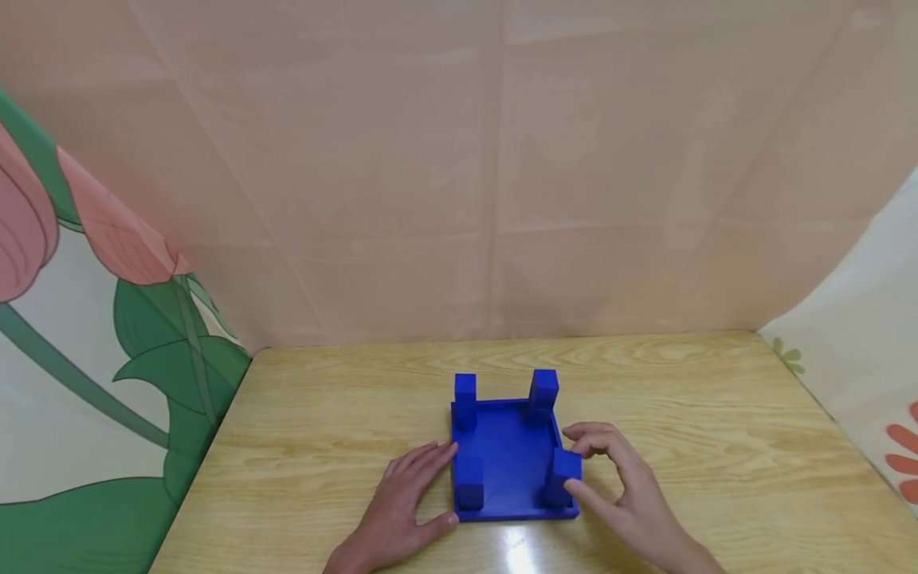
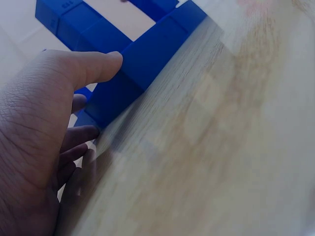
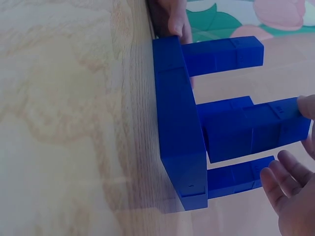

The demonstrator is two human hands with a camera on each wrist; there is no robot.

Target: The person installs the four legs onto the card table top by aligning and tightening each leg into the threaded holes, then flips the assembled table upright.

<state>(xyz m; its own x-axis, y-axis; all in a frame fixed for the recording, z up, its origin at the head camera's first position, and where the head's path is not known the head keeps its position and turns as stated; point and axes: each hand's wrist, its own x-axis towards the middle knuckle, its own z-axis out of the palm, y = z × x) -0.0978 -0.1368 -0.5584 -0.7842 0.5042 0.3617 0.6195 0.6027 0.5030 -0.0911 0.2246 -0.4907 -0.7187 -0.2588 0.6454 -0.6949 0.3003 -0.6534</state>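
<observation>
A square blue tray [image 1: 511, 462] with a low rim lies on the table, a blue post standing at each corner. My left hand [image 1: 398, 510] rests along its left side, fingers extended, with the thumb near the front corner; in the left wrist view the thumb [image 2: 101, 66] presses the tray's outer wall. At the front right corner, my right hand [image 1: 631, 494] pinches the upper part of a blue post [image 1: 566, 465] between thumb and a finger. The right wrist view shows this post [image 3: 256, 130] with the thumb at its top end, other fingers spread beside it.
The wood-grain table [image 1: 323, 430] extends around the tray. A plain pinkish cloth [image 1: 402, 175] hangs behind its far edge, and flower-printed cloth [image 1: 165, 351] borders the left side. Two posts rise at the tray's back corners, one post [image 1: 469, 482] at the front left.
</observation>
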